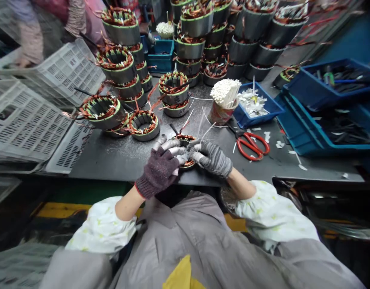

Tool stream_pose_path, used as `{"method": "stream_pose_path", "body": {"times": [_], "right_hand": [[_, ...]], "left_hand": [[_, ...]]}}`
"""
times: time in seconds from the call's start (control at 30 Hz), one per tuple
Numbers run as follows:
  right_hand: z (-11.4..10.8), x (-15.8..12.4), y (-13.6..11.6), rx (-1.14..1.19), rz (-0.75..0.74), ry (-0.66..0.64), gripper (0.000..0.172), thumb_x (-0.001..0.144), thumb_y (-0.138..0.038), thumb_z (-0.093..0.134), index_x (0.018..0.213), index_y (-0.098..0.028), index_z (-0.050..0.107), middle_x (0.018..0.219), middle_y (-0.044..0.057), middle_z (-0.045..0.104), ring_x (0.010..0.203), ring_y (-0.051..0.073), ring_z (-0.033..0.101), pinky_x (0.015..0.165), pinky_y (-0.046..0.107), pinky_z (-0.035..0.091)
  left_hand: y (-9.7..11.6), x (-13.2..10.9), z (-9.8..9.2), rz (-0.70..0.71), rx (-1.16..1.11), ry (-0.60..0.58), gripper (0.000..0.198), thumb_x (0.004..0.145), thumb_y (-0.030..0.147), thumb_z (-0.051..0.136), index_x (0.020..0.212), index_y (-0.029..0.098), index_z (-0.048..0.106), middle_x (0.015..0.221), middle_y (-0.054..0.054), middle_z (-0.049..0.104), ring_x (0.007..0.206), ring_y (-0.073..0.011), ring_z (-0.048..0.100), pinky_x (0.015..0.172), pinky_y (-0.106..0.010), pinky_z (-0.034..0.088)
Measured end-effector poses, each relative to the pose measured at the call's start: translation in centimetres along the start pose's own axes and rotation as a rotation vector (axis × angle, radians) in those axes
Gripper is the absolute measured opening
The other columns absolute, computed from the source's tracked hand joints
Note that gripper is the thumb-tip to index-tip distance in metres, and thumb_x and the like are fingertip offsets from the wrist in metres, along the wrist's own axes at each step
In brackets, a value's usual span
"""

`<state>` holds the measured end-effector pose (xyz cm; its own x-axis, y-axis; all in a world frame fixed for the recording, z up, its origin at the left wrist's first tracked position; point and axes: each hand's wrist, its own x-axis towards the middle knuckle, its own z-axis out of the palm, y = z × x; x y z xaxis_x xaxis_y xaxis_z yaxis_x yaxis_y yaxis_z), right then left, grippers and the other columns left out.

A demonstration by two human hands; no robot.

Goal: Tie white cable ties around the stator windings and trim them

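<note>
A motor stator with copper windings lies on the dark table directly before me, partly covered by both hands. My left hand, in a dark purple glove with white fingertips, is closed on its left side, fingers bent over the rim. On the opposite side, my right hand, in a grey glove with pale fingertips, is pinched together at the windings. Thin white strands, blurred, rise from its fingertips. A dark sleeved lead and copper wires stick up from the stator's far side. The exact pinch point is hidden.
Stacked stators stand at left, with more stacks behind. Red-handled scissors lie at right, near a cup of white sticks and a blue tray. Blue bins and white crates flank the table. Another person's arm shows upper left.
</note>
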<state>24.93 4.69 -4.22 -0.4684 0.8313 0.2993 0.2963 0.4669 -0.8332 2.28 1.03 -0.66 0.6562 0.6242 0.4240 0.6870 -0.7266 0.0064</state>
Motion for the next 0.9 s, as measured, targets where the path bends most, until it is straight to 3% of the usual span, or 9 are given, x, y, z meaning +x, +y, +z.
{"method": "stream_pose_path", "body": {"times": [0.1, 0.23, 0.3, 0.4, 0.47, 0.6, 0.67, 0.77, 0.9], "right_hand": [[-1.0, 1.2, 1.0, 0.1, -0.037, -0.098, 0.023, 0.094, -0.032, 0.055, 0.086, -0.02, 0.072, 0.104, 0.007, 0.074, 0.094, 0.02, 0.068, 0.091, 0.036, 0.054], [-2.5, 1.3, 2.2, 0.255, -0.02, -0.129, 0.025, 0.091, -0.041, 0.064, 0.1, -0.02, 0.074, 0.123, 0.009, 0.072, 0.109, 0.021, 0.068, 0.096, 0.037, 0.055], [-4.1, 1.3, 3.2, 0.234, 0.049, 0.046, 0.031, 0.086, -0.046, 0.07, 0.1, -0.019, 0.074, 0.114, 0.01, 0.074, 0.102, 0.021, 0.069, 0.092, 0.037, 0.056], [-7.0, 2.4, 5.1, 0.094, 0.229, 0.562, 0.032, 0.084, -0.05, 0.069, 0.09, -0.019, 0.071, 0.087, 0.007, 0.073, 0.082, 0.02, 0.067, 0.085, 0.041, 0.057], [-8.6, 4.0, 6.2, 0.021, 0.255, 0.795, 0.03, 0.081, -0.046, 0.07, 0.093, -0.018, 0.072, 0.088, 0.007, 0.073, 0.082, 0.021, 0.066, 0.086, 0.043, 0.057], [-10.2, 7.3, 6.6, -0.029, 0.154, 0.842, 0.019, 0.075, -0.029, 0.072, 0.09, -0.019, 0.074, 0.096, 0.007, 0.075, 0.093, 0.021, 0.067, 0.096, 0.044, 0.054], [-10.7, 7.7, 5.7, 0.023, 0.151, 0.845, 0.013, 0.079, -0.026, 0.065, 0.085, -0.018, 0.074, 0.085, 0.005, 0.073, 0.082, 0.02, 0.066, 0.089, 0.043, 0.056], [-11.5, 6.5, 3.7, -0.031, 0.154, 0.915, 0.022, 0.088, -0.024, 0.054, 0.077, -0.017, 0.072, 0.068, 0.004, 0.066, 0.062, 0.017, 0.059, 0.07, 0.04, 0.053], [-10.9, 2.0, 1.7, -0.197, 0.063, 0.99, 0.008, 0.084, -0.027, 0.07, 0.081, -0.028, 0.077, 0.081, 0.007, 0.072, 0.078, 0.021, 0.068, 0.08, 0.044, 0.05]], "left_hand": [[-0.3, 0.0, -0.3, 0.011, -0.198, 0.015, 0.025, 0.09, 0.02, 0.053, 0.111, 0.023, 0.066, 0.126, -0.007, 0.071, 0.136, -0.0275, 0.054, 0.118, -0.052, 0.039], [-0.5, -0.8, 0.0, 0.015, -0.199, 0.023, 0.025, 0.095, 0.02, 0.056, 0.118, 0.023, 0.066, 0.115, -0.007, 0.075, 0.12, -0.0244, 0.063, 0.103, -0.044, 0.047], [0.4, -1.1, 0.4, -0.031, -0.078, 0.062, 0.026, 0.095, 0.019, 0.055, 0.118, 0.023, 0.066, 0.115, -0.008, 0.075, 0.113, -0.0266, 0.065, 0.095, -0.045, 0.047], [2.9, -1.1, 1.0, -0.116, 0.108, 0.122, 0.021, 0.095, 0.018, 0.058, 0.114, 0.021, 0.066, 0.111, -0.009, 0.076, 0.107, -0.0288, 0.066, 0.088, -0.046, 0.046], [4.4, -0.8, 1.2, -0.147, 0.154, 0.162, 0.017, 0.096, 0.018, 0.06, 0.112, 0.019, 0.065, 0.109, -0.009, 0.076, 0.107, -0.0286, 0.066, 0.096, -0.049, 0.046], [4.8, -0.5, 1.2, -0.143, 0.088, 0.163, 0.019, 0.096, 0.016, 0.059, 0.114, 0.018, 0.065, 0.111, -0.009, 0.076, 0.114, -0.0287, 0.065, 0.115, -0.058, 0.037], [4.4, -0.6, 1.2, -0.134, 0.042, 0.146, 0.019, 0.097, 0.018, 0.057, 0.114, 0.018, 0.066, 0.109, -0.009, 0.075, 0.112, -0.0265, 0.065, 0.113, -0.053, 0.041], [4.3, -0.9, 1.5, -0.176, 0.017, 0.124, 0.019, 0.099, 0.026, 0.059, 0.113, 0.02, 0.069, 0.109, -0.007, 0.075, 0.111, -0.0237, 0.066, 0.111, -0.048, 0.046], [4.3, -0.9, 2.7, -0.276, 0.063, 0.028, 0.024, 0.101, 0.034, 0.057, 0.117, 0.022, 0.07, 0.117, -0.005, 0.075, 0.118, -0.0223, 0.065, 0.117, -0.048, 0.042]]}}
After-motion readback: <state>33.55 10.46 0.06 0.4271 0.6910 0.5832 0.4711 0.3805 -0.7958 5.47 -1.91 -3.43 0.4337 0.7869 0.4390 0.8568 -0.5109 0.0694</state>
